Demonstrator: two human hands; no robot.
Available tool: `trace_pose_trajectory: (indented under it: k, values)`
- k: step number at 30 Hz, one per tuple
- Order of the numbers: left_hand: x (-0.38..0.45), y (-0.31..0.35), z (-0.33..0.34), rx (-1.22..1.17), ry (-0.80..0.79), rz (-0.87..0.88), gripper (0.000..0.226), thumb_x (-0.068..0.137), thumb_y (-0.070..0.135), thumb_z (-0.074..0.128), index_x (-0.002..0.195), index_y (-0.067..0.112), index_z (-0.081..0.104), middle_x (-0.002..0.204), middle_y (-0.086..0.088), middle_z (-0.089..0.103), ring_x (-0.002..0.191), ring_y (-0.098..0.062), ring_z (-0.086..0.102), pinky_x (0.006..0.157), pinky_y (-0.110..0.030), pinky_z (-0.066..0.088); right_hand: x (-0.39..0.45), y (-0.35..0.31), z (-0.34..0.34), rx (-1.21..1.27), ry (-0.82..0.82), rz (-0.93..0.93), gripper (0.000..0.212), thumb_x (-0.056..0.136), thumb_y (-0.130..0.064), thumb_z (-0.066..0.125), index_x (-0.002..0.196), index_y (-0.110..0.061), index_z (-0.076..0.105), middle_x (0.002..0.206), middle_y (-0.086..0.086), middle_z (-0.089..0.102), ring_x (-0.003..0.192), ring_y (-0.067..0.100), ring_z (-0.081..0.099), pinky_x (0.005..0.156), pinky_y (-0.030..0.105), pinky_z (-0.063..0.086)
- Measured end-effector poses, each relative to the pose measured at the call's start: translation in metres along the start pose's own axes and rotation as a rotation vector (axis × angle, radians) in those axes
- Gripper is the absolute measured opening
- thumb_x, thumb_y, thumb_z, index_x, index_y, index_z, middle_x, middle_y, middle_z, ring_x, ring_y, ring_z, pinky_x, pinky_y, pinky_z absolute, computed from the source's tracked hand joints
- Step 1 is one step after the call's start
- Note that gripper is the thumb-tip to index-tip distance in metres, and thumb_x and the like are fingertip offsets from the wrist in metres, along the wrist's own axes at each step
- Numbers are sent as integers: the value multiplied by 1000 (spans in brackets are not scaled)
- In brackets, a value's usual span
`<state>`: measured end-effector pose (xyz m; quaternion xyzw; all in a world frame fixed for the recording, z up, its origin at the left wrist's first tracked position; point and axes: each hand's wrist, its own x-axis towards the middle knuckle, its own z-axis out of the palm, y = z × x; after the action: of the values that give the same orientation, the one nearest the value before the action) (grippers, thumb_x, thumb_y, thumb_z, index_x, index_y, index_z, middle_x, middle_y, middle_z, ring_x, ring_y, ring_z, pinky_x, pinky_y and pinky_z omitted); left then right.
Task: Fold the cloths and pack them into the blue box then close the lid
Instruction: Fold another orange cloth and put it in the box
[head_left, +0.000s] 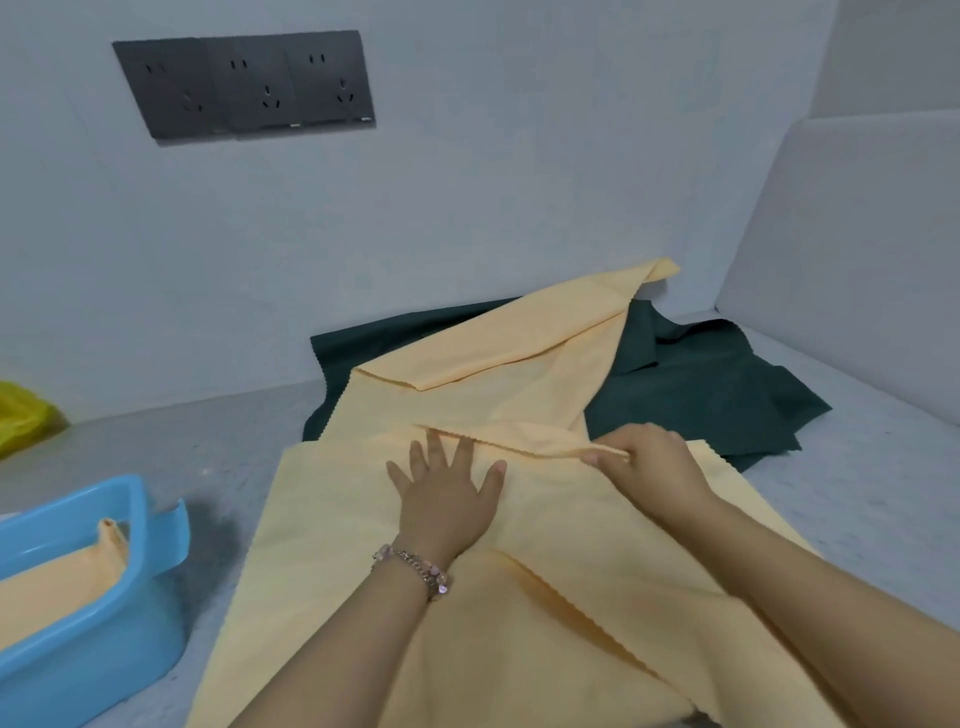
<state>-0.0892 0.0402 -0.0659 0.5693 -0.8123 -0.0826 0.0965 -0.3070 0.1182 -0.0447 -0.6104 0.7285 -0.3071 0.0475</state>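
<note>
A large pale yellow cloth lies spread over the grey table in front of me. My left hand presses flat on it with fingers spread. To its right, my right hand pinches a folded edge of the same cloth. Another part of the yellow fabric runs back toward the wall, over a dark green cloth that lies crumpled at the back right. The blue box stands open at the lower left with a yellow cloth inside it.
A grey socket panel is mounted on the wall at the upper left. A yellow plastic bag lies at the left edge. White walls close the table at the back and right. Bare grey tabletop shows between box and cloth.
</note>
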Motion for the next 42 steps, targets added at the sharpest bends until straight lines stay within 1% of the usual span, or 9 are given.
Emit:
trace_pose_trajectory:
  k: [3,7,10,15,20,27,32,38,42]
  values:
    - [-1,-1,5,-17,35,9,67,90,66,12,149,37,-2,159,-11,-2,145,-32,-3,113,-56,-6,28,-6,-15,-95,59,164,42,89,-51,51,61,-21,55,63,-1,58,71,23,56,64,32,34]
    - [-1,-1,5,-60,63,16,66,90,65,13,149,39,0,159,-9,1,145,-29,-1,114,-55,-4,56,-19,-30,-361,345,169,35,89,-50,52,113,-26,62,116,0,60,111,24,46,94,35,24]
    - [-1,-2,-1,-183,89,36,60,94,58,22,149,32,16,158,-9,10,146,-24,3,115,-51,-3,45,-33,-22,-300,240,-24,27,89,-42,56,110,-28,65,115,-5,59,115,20,43,95,31,20]
    - [-27,-4,-16,-378,204,144,31,94,40,46,120,29,60,120,7,50,127,-12,34,101,-25,16,-16,-50,-22,172,-206,6,20,81,-44,62,77,-27,69,82,-12,67,80,9,60,77,28,50]
    - [-67,-14,-38,-507,-84,257,10,85,32,63,85,42,66,103,17,53,110,-4,44,104,-33,30,-82,-53,-29,-31,-459,-102,51,72,-68,56,113,-38,57,107,-19,57,96,4,51,81,22,42]
    - [-81,-3,-40,-395,-53,245,21,83,22,65,68,34,58,92,5,59,91,-13,51,93,-37,40,-91,-63,-48,-214,-504,-16,29,80,-27,57,108,-28,57,110,-9,60,98,14,54,80,28,47]
    - [-74,8,-43,-374,26,106,21,86,14,54,68,26,54,65,22,57,75,-8,55,75,-26,42,-48,-60,-82,-390,-408,147,30,83,-12,49,107,-26,62,102,-10,59,93,14,56,61,22,37]
    - [-74,16,-29,-235,172,99,11,90,24,54,83,20,62,94,5,59,90,-17,54,79,-31,41,-38,-45,-54,-715,-239,111,31,83,-10,45,103,-22,65,99,-6,67,87,19,54,92,30,26]
    - [-77,12,-21,-203,202,112,11,92,22,52,86,17,61,95,3,53,94,-19,50,81,-30,39,-47,-33,-32,-735,-142,35,22,91,-20,42,101,-26,61,95,-7,63,106,16,48,112,37,10]
